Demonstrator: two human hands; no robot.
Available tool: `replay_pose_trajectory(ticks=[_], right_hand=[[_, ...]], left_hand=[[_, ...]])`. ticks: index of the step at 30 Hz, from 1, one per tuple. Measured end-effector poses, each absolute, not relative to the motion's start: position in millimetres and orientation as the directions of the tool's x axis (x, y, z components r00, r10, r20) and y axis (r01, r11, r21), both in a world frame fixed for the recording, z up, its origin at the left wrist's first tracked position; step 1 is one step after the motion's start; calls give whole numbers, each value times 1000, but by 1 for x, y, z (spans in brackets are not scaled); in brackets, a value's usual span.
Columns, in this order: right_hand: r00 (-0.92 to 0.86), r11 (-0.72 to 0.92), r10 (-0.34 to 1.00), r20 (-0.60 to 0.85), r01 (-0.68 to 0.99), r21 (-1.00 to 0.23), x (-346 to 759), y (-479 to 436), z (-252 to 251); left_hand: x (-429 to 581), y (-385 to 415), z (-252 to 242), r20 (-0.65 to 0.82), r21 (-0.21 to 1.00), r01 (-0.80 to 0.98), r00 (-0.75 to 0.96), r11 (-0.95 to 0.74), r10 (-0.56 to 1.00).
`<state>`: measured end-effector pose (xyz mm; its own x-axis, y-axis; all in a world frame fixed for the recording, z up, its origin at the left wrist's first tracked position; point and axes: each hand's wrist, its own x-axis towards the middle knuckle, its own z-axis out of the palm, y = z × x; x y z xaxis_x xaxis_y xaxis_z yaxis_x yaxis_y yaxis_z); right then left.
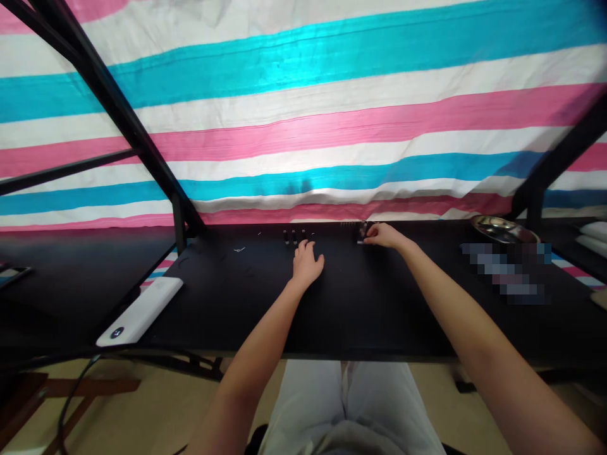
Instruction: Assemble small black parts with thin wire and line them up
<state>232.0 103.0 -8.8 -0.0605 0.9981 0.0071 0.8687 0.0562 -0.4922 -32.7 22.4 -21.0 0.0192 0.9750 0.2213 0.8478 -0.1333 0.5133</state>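
Three small black cylinder-shaped pieces with light tips stand in a short row on the black table. My left hand lies just in front of them, fingers spread, with the fingertips close to the rightmost piece; whether they touch it I cannot tell. Farther right, my right hand is closed in a pinch at a small dark piece with light spots, near the table's back edge. What that piece is remains too small to make out. Left of it sits a row of tiny dark bits.
A thin pale scrap lies left of the cylinders. A white power bank rests at the table's left side. At the right are a shiny metal dish and a blurred-out patch. Striped sheeting hangs behind, between black frame bars.
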Motion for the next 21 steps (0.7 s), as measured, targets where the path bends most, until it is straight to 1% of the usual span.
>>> replay_pose_trajectory(ticks=[3, 6, 10, 13, 17, 21], right_hand=[[-173, 149, 985, -8, 872, -467, 238, 95, -14], [-201, 178, 980, -2, 874, -451, 244, 89, -19], [-180, 163, 984, 7, 877, -452, 251, 85, -18], [-169, 169, 985, 43, 861, -480, 251, 85, -12], [-92, 138, 989, 113, 836, -531, 242, 85, -5], [-52, 106, 992, 115, 837, -537, 233, 88, -4]], left_hand=[[-33, 24, -23, 222, 510, 850, 17, -131, 975], [-33, 25, -23, 227, 516, 846, 18, -136, 974], [-32, 24, -22, 220, 520, 842, 31, -144, 975], [-32, 24, -22, 214, 515, 845, 35, -143, 976], [-32, 25, -23, 215, 518, 843, 35, -145, 976], [-33, 25, -23, 217, 516, 843, 42, -151, 975]])
